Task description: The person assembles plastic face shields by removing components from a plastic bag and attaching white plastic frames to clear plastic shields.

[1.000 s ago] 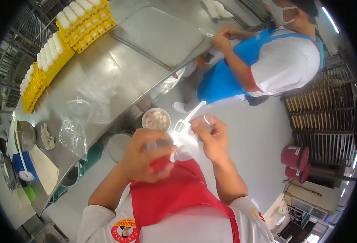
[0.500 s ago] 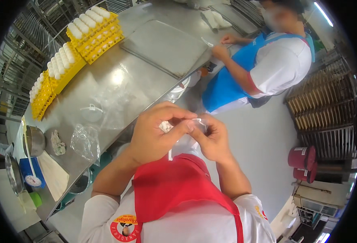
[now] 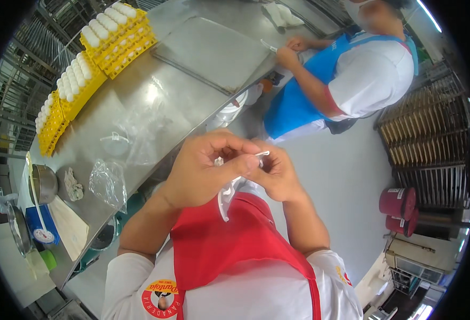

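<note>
- Yellow egg trays (image 3: 93,58), filled with white eggs, are seen along the upper left of the frame on a long steel table (image 3: 155,106); they lie well apart from the hands.
- At the far left edge a metal bowl (image 3: 44,184), a small scale with a blue base (image 3: 38,226) and a crumpled clear bag (image 3: 108,184) are set on the same table.
- In the centre, the left hand (image 3: 200,173) and the right hand (image 3: 275,173) are brought together in front of a red apron (image 3: 229,245), fingertips pinched on a small clear plastic piece (image 3: 227,194), which hangs down from the pinch.
- It is judged that the plastic could slip or tear, since it is thin, held by fingertips alone and has no surface beneath it; a drop would land on the apron or the floor.
- What exactly is gripped between the fingertips cannot be told; it is mostly hidden.
- A flat metal tray (image 3: 213,53) is seen at upper centre on the table.
- At upper right another person in a blue apron (image 3: 299,101) is working at the table edge, near enough that an elbow could be bumped.
- Dark red tubs (image 3: 397,208) stand at the right.
</note>
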A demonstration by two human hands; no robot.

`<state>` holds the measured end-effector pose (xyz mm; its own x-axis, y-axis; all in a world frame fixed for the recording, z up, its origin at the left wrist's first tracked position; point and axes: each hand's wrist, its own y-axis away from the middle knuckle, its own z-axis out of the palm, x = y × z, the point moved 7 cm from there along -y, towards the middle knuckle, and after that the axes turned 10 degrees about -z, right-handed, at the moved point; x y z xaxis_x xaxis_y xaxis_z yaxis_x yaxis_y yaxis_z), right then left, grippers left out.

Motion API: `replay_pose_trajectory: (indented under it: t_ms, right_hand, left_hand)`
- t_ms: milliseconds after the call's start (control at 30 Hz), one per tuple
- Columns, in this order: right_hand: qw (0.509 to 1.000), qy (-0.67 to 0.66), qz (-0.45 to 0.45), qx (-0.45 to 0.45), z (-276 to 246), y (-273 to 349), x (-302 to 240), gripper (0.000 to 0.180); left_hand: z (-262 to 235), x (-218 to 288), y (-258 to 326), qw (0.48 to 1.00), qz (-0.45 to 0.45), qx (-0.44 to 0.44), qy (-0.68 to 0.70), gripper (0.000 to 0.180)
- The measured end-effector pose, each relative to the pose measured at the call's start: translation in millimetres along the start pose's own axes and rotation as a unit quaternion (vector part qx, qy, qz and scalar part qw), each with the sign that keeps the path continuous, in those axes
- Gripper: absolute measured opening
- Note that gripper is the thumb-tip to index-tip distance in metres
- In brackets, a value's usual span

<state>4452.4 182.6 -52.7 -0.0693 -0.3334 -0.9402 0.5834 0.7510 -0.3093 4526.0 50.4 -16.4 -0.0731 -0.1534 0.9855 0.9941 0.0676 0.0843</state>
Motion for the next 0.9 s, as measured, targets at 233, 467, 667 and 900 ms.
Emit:
replay_pose_trajectory:
  t_ms: [233, 467, 667, 900]
  right_hand:
    - [0.99, -0.015, 0.073, 0.122, -41.0, 21.2, 6.8, 0.033]
    - [0.965, 0.21, -0.063, 0.143, -8.8, 8.8, -45.7, 0.015]
    - [0.958, 0.217, -0.11, 0.151, 0.1, 6.9, -44.5, 0.011]
    - [0.966, 0.201, -0.084, 0.14, 7.5, 10.5, -40.8, 0.012]
  left_hand:
    - [-3.7, -9.0, 3.8, 0.997, -0.057, 0.02, 0.043, 0.018]
    - [-4.2, -25.1, 2.9, 0.977, -0.122, 0.019, 0.175, 0.023]
    - [-2.5, -35.1, 8.4, 0.965, -0.123, -0.004, 0.234, 0.034]
    - [-1.1, -49.8, 17.2, 0.945, -0.133, -0.034, 0.297, 0.037]
